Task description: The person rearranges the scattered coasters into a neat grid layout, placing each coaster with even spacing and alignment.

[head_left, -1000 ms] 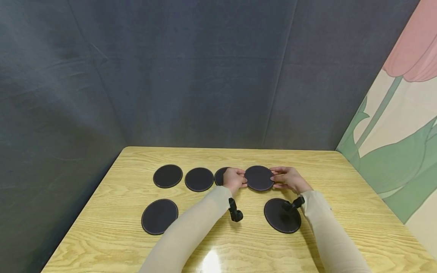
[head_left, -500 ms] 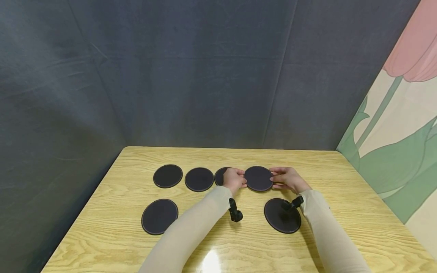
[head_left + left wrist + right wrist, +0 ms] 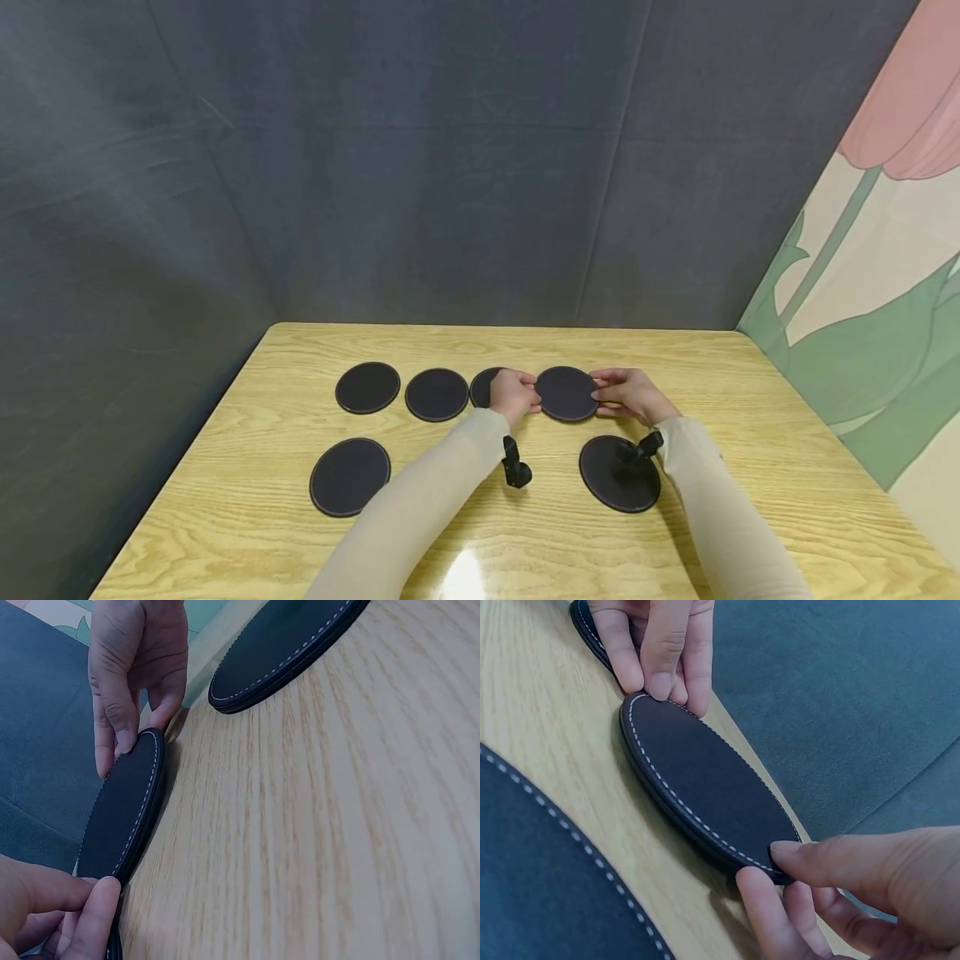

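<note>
The left hand (image 3: 514, 395) and right hand (image 3: 633, 393) pinch opposite edges of the disc (image 3: 567, 393), positioned at the right end of the far row over the wood-grained table (image 3: 750, 433). Disc: flat, round, dark, matte; pale stitching (image 3: 668, 787) follows its edge. Five similar discs (image 3: 437, 395) lie nearby.

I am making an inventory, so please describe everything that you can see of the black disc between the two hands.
The black disc is round and flat, its smooth surface leather-like, with pale dashed stitching just inside the rim. It is at the far part of the wooden table, with three similar discs in a row to its left. The left hand grips its left edge, the right hand its right edge. Whether its underside fully touches the table, I cannot tell.
</note>
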`<state>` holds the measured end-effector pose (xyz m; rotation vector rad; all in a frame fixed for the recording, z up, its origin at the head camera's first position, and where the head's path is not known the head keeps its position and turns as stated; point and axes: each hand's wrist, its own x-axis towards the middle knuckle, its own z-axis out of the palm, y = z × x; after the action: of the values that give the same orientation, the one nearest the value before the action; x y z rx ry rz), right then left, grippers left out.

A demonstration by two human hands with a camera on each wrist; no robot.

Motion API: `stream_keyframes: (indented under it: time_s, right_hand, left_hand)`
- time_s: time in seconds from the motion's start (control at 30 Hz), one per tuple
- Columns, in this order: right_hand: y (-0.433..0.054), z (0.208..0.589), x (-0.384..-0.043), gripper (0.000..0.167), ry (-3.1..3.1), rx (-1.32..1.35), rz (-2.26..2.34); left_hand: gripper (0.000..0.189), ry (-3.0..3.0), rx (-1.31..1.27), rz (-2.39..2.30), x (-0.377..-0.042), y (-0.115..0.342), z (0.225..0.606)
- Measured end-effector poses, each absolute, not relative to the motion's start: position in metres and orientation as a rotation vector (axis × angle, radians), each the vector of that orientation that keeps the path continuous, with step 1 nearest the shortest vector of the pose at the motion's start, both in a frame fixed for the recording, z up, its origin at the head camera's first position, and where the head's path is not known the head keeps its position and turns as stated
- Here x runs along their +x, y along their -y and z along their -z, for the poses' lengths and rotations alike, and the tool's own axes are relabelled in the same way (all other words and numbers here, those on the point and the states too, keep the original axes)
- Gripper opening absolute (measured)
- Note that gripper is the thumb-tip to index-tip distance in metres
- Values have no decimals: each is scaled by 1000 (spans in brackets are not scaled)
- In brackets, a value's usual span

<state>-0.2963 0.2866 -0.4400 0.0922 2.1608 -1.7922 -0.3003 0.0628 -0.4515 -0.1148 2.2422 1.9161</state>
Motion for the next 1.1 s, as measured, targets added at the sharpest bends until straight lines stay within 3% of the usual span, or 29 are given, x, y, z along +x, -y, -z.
stream_keyframes:
  time_s: [1.1]
  right_hand:
    - [-278,439,-301,50,-2278,166,1628]
  left_hand:
    - [37,-2273,-85,-1859,-305,-64,453]
